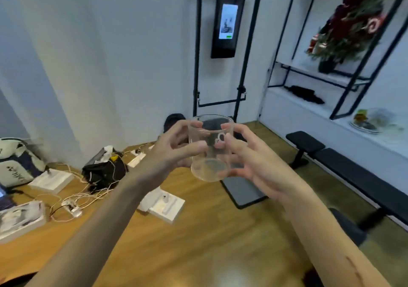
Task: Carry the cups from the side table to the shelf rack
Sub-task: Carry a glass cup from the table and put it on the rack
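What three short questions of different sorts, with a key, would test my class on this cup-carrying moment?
1. True or false: the clear cup rests on the wooden table.
2. Which grips the cup? A left hand only; B right hand only; C both.
3. Fill in: on the shelf rack, the red-and-green plant stands ___ the black object.

Key: 1 false; 2 C; 3 above.
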